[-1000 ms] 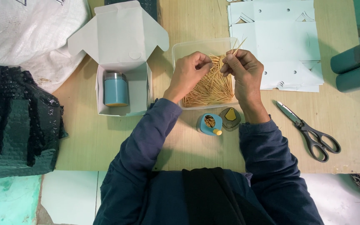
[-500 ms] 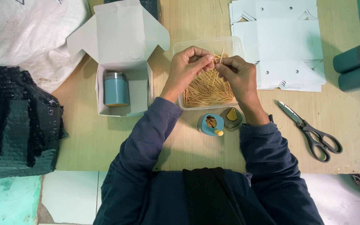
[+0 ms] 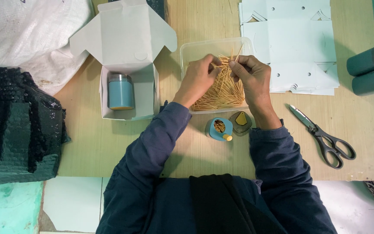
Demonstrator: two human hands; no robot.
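At the lower middle of the frame the person's dark blue sleeves reach up over the pale wooden desk (image 3: 109,147). Just above the cuffs, near the centre, stands a small round blue plastic toothpick holder (image 3: 218,128), open at the top with a few sticks inside, and its dark lid with a yellow triangle (image 3: 240,121) lies touching it on the right. Metal scissors with dark grey handles (image 3: 325,136) lie to the right, well apart.

Above the holder, a loose heap of thin, pale wooden toothpicks (image 3: 221,93) fills a clear rectangular plastic tray (image 3: 191,51). The left hand (image 3: 198,80) and the right hand (image 3: 252,78) hover over the heap, and the fingers of both are pressed together, pinching a small bundle of toothpicks (image 3: 226,65) between them; several tips stick up past the fingertips.

At centre left an open white cardboard box (image 3: 128,43) holds an upright blue cylinder with a silver top (image 3: 120,91). Flat white die-cut cardboard sheets (image 3: 291,43) lie stacked at the upper right, with two dark teal containers (image 3: 371,69) at the right edge.
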